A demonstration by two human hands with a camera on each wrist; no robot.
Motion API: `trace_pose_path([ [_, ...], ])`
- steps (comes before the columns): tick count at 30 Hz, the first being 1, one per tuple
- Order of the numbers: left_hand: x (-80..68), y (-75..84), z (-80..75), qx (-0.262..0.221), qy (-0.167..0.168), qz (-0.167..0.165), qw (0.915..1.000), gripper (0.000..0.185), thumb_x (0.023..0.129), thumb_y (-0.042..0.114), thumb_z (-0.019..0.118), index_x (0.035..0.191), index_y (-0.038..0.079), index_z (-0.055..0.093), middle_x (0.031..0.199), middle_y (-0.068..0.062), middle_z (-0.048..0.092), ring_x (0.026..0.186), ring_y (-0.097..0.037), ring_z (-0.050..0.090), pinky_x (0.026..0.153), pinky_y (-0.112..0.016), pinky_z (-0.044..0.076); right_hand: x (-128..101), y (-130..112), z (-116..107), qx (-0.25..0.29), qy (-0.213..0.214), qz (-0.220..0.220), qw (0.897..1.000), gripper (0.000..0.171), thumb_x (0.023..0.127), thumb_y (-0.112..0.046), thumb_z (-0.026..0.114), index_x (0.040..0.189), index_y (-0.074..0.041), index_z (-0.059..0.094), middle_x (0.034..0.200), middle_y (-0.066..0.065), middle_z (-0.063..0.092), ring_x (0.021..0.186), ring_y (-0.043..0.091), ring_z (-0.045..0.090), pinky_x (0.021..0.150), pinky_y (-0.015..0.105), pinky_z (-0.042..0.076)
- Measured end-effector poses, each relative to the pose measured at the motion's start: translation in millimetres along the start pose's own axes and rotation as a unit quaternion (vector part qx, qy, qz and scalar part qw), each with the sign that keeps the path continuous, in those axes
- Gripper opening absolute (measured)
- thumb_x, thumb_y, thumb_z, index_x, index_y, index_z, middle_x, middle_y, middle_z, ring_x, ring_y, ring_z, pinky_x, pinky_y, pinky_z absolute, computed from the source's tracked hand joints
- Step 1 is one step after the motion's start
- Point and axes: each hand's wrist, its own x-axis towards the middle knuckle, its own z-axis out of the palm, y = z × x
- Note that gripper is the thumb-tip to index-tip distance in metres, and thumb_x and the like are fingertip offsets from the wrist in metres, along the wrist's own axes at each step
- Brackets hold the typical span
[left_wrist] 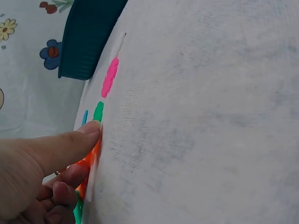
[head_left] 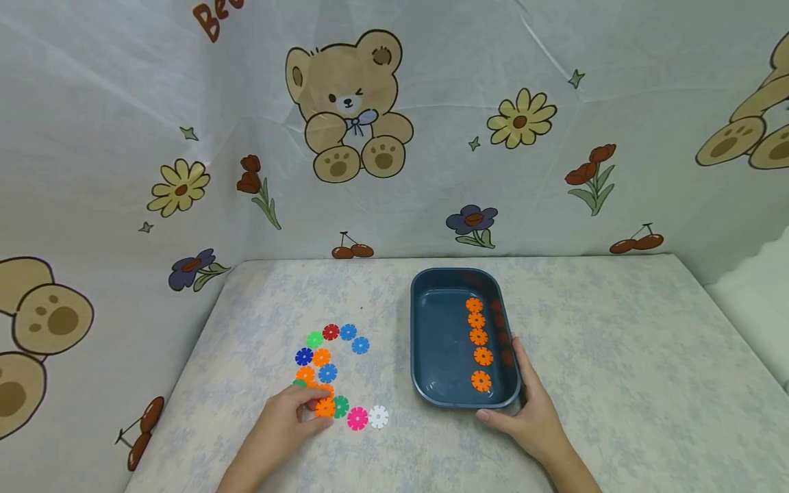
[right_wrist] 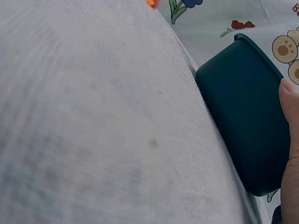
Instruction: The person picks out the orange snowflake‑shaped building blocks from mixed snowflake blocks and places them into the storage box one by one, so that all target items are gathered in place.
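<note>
**Hands at the snowflake discs and the blue tray**

Head view: pale patterned bench (head_left: 616, 342) with a bear-and-flower cloth (head_left: 431, 103) hung behind and at both sides. A dark blue tray (head_left: 431, 342) stands near the middle, and five orange discs (head_left: 478, 337) lie in a line along its right inner side. Left of the tray, well apart from it, a loose cluster of coloured discs (head_left: 327, 356) lies on the bench: red, blue, green, orange, with a pink disc (head_left: 357, 418) and a white disc (head_left: 378, 415) at the near edge. The left hand (head_left: 283, 421) rests at the near end of that cluster, its fingers curled and pinching an orange disc (head_left: 324, 407), which touches a dark green disc (head_left: 341, 405). The right hand (head_left: 527, 404) holds the tray's near right corner, thumb along the right rim and fingers wrapped under the near edge.

Left wrist view: the thumb (left_wrist: 70, 144) presses down on the orange disc (left_wrist: 93, 156) while the curled fingers (left_wrist: 65, 186) close on it from below. Beyond it the green disc (left_wrist: 98, 112) and the pink disc (left_wrist: 110, 77) lie edge-on, then the tray (left_wrist: 88, 32) further off.

Right wrist view: bench cloth fills most of the picture. The tray's dark outer wall (right_wrist: 243, 116) stands at the right, with one fingertip (right_wrist: 290, 98) laid against its rim; how the other fingers lie cannot be told here.
</note>
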Motion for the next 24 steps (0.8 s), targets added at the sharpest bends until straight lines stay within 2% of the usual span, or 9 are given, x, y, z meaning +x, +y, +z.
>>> trace_pose_path([
  [3, 0.9, -1.6, 0.6, 0.001, -0.001, 0.009, 1.0000, 0.038, 0.073, 0.022, 0.087, 0.110, 0.020, 0.076, 0.095, 0.009, 0.066, 0.075, -0.010, 0.049, 0.061, -0.018, 0.044, -0.1, 0.4, -0.1, 0.001, 0.000, 0.000, 1.000, 0.133, 0.062, 0.003, 0.091, 0.161, -0.023, 0.007, 0.166, 0.018, 0.010, 0.149, -0.005, 0.018, 0.109, 0.002, 0.021],
  [7, 2.5, -4.1, 2.0, 0.028, 0.002, 0.035, 0.9990, 0.039, 0.073, 0.026, 0.087, 0.110, 0.019, 0.077, 0.100, 0.009, 0.069, 0.082, -0.007, 0.055, 0.070, -0.018, 0.051, 0.7, 0.1, -0.2, 0.003, -0.002, 0.007, 1.000, 0.131, 0.063, 0.002, 0.091, 0.161, -0.023, 0.006, 0.166, 0.018, 0.010, 0.148, -0.006, 0.018, 0.109, 0.002, 0.022],
  [10, 3.4, -3.3, 2.6, 0.044, 0.020, 0.051, 0.9975, 0.035, 0.074, 0.027, 0.087, 0.106, 0.018, 0.077, 0.096, 0.011, 0.068, 0.084, -0.004, 0.057, 0.074, -0.018, 0.053, 1.6, -0.2, -0.4, 0.005, -0.005, 0.019, 1.000, 0.129, 0.066, 0.000, 0.090, 0.161, -0.025, 0.006, 0.167, 0.015, 0.009, 0.148, -0.007, 0.018, 0.108, 0.002, 0.023],
  [13, 5.2, 1.9, 1.1, 0.039, 0.046, 0.056, 0.9966, 0.031, 0.073, 0.025, 0.088, 0.102, 0.017, 0.078, 0.092, 0.012, 0.068, 0.081, -0.004, 0.057, 0.071, -0.017, 0.052, 1.9, -0.5, -0.6, 0.008, -0.007, 0.029, 1.000, 0.128, 0.067, -0.001, 0.090, 0.161, -0.026, 0.005, 0.168, 0.011, 0.009, 0.147, -0.008, 0.017, 0.108, 0.002, 0.023],
  [17, 11.9, 14.9, -3.0, 0.031, 0.065, 0.066, 0.9952, 0.028, 0.073, 0.025, 0.088, 0.099, 0.018, 0.078, 0.091, 0.012, 0.068, 0.083, -0.004, 0.058, 0.072, -0.017, 0.053, 1.2, 0.0, -0.5, 0.005, -0.007, 0.028, 1.000, 0.128, 0.067, -0.002, 0.090, 0.161, -0.025, 0.005, 0.167, 0.013, 0.009, 0.148, -0.007, 0.018, 0.108, 0.002, 0.023],
  [24, 39.2, 50.8, -8.2, 0.007, 0.055, 0.144, 0.9880, 0.029, 0.076, 0.025, 0.087, 0.102, 0.017, 0.077, 0.088, 0.010, 0.065, 0.067, -0.008, 0.051, 0.058, -0.018, 0.046, 1.3, 1.2, -0.5, -0.001, -0.008, 0.036, 0.999, 0.128, 0.068, -0.003, 0.090, 0.160, -0.027, 0.005, 0.167, 0.015, 0.009, 0.148, -0.008, 0.015, 0.108, 0.001, 0.022],
])
